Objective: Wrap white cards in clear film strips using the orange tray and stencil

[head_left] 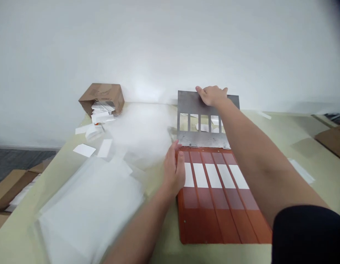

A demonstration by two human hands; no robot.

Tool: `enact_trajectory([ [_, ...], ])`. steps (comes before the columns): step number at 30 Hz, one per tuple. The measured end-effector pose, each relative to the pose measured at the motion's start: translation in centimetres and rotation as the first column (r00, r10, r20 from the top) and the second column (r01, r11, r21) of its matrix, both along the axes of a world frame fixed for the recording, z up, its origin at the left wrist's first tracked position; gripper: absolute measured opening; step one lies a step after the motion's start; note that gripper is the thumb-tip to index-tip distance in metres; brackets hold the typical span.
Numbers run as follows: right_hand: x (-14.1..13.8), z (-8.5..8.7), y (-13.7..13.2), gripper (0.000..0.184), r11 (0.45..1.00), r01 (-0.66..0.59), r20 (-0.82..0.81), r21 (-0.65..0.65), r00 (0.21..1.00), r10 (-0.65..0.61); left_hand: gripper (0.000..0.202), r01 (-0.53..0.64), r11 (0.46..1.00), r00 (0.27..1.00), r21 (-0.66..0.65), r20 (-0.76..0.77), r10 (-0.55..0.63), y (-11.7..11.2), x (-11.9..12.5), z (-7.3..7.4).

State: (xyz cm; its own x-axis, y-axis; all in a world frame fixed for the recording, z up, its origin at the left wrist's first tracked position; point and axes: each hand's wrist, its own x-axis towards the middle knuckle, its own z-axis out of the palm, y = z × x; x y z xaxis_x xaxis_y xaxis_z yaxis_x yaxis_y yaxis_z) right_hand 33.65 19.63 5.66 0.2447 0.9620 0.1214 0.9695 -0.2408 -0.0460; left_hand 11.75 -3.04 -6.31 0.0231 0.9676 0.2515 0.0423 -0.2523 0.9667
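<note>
Slotted steel plate [203, 138] tilted up at the 12 o'clock edge of our orange-red board [216, 220], white strips [200, 175] lying across it. Right hand [211, 96] clamped on the plate's top edge, fingers [201, 91] spread. Left hand [174, 170] at the board's 10 o'clock corner, fingers [181, 165] together, grip unclear. Cardboard box [102, 97] spilling white slips [100, 117] at 10 o'clock, bagged white sheets [87, 209] at 8 o'clock, all on the table [318, 146].

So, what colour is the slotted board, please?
The board is orange-red with white strips; head view.
</note>
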Motion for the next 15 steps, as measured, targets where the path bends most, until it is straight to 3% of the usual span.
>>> enact_trajectory([
  [10,-0.2,-0.8,-1.0,0.079,0.998,-0.030,0.003,0.059,1.000,0.029,0.043,0.028,0.999,0.999,-0.042,-0.032,-0.029,-1.6,0.1,0.2],
  [15,-0.8,-0.6,-3.4,0.072,0.991,-0.104,-0.037,0.080,0.994,0.107,0.041,0.053,0.999,0.996,0.005,-0.066,-0.052,-1.9,0.3,0.2],
])
